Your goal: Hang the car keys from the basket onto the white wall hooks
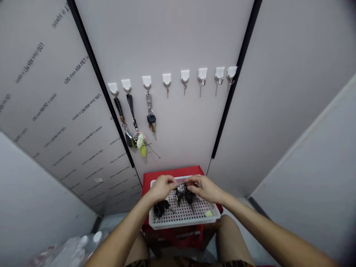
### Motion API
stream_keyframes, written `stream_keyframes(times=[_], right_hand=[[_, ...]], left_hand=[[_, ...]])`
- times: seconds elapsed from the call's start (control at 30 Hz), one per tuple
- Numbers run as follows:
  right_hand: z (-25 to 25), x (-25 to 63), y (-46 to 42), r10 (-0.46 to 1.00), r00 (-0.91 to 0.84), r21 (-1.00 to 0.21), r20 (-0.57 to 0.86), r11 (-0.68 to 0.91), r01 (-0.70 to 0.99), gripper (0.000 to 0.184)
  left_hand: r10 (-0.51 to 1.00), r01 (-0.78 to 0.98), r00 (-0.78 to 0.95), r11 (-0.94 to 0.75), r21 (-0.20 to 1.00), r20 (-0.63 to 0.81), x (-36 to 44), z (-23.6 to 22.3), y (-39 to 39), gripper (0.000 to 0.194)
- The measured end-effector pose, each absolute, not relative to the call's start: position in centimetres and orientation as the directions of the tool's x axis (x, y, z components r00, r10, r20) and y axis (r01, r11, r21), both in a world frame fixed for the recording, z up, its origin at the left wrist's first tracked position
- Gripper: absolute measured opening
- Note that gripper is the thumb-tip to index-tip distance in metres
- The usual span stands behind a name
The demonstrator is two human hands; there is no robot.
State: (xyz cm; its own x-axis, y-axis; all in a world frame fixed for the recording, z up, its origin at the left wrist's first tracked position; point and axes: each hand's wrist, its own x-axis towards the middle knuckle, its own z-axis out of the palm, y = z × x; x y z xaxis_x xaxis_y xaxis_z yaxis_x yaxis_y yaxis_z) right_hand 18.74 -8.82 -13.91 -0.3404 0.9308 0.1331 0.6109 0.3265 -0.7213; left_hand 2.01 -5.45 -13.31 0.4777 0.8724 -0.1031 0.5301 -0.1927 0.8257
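My left hand (pixel 162 187) and my right hand (pixel 204 188) are both over a white perforated tray (pixel 183 218), fingers pinched together on a bunch of dark keys (pixel 183 193) between them. Another dark key fob (pixel 160 208) lies in the tray's left part, and a small yellow tag (pixel 208 213) lies near its right front corner. The tray rests on a red stool (pixel 172 173). On the wall above runs a row of white hooks (pixel 185 77); the three leftmost carry key sets (pixel 151 119), the others hang bare.
Black vertical strips (pixel 97 74) frame the wall panel. Clear plastic bottles (pixel 83 246) lie on the floor at lower left. My knees flank the stool. A pale panel stands close on the right.
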Motion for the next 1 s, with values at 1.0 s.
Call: stream_keyframes(times=[1.0], right_hand=[[8.9, 13.6, 1.5, 0.919, 0.128, -0.928, 0.373, 0.371, 0.045, 0.011]], left_hand=[[0.660, 0.616, 0.255, -0.674, 0.407, 0.707, 3.3, 5.4, -0.4, 0.035]])
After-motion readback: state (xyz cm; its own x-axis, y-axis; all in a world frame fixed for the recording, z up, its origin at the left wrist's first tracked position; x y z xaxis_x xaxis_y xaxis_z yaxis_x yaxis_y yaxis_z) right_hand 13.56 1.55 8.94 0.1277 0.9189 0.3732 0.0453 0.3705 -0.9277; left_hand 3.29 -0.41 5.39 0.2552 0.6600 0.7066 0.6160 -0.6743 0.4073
